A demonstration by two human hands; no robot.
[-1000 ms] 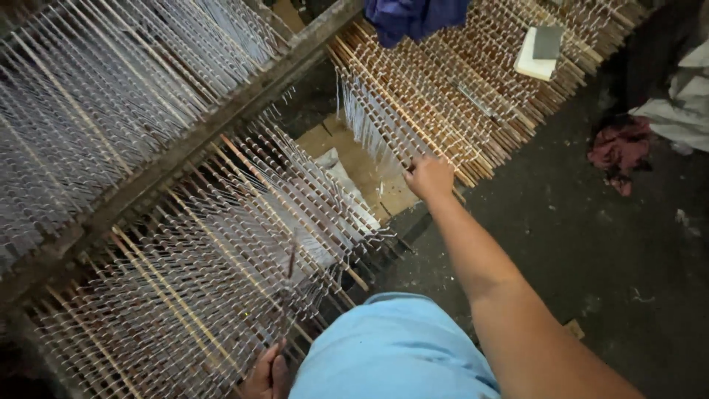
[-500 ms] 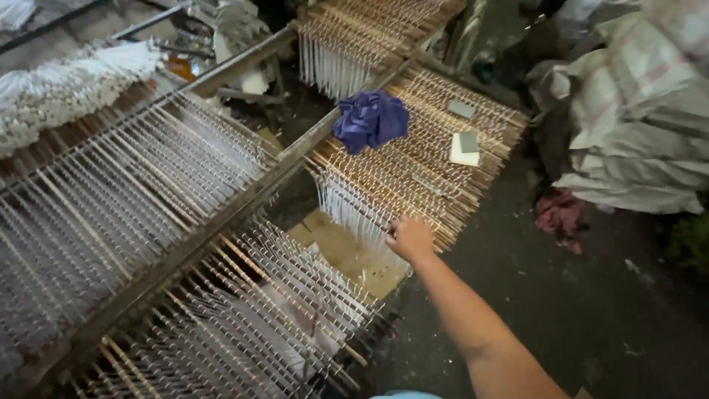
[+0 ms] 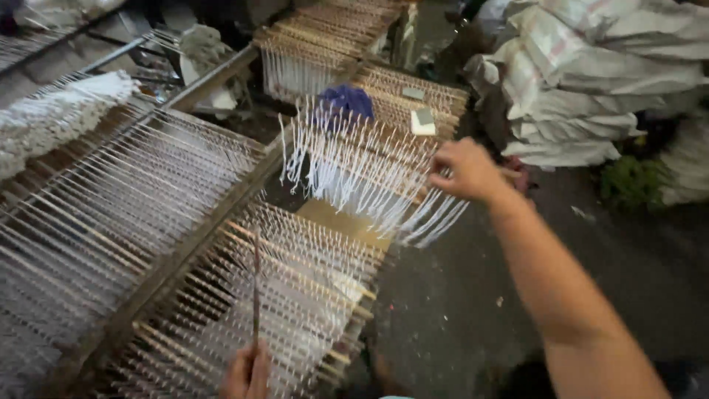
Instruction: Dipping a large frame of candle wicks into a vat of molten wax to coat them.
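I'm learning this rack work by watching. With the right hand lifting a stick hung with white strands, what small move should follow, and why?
Probably carry it toward the near rack. The right hand has the strand stick raised at a tilt, its white strands swinging free above the gap, and the left hand holds a thin rod over that rack.

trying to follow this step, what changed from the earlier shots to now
The right hand has lifted a stick of hanging white candles up off the rack; earlier it only gripped the rack's edge. The left hand holds its thin stick as before. The blue cloth stayed put.
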